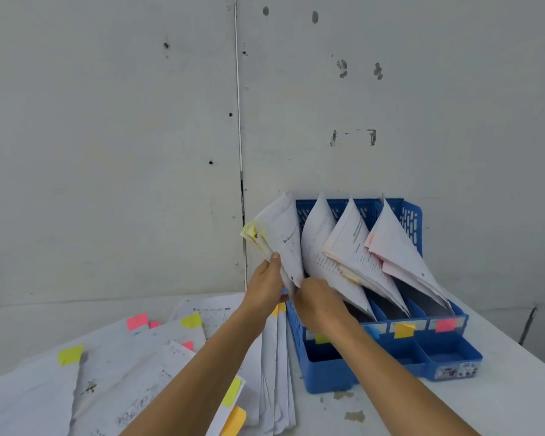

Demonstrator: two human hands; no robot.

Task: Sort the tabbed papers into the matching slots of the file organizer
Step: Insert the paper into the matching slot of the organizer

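The yellow-tabbed bundle point(280, 234) is held in the leftmost slot of the file organizer point(324, 377), pinched by the left hand point(265, 281); the fingers of the right hand point(320, 306) are hidden, so their state cannot be told; the bundle is best squared, then slid fully down; left of the organizer, loose papers point(123, 357) are spread on a white table point(501, 398); behind, a grey wall point(107, 121) is seen.

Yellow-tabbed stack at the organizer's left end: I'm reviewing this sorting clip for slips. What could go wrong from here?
1. The yellow-tabbed stack, gripped by the left hand, is fanned out at its top corner, right at the left wall of the file organizer; sheets might slip outside it.
2. The next slot's papers lean toward it where the right hand works, so sheets could get mixed or creased.
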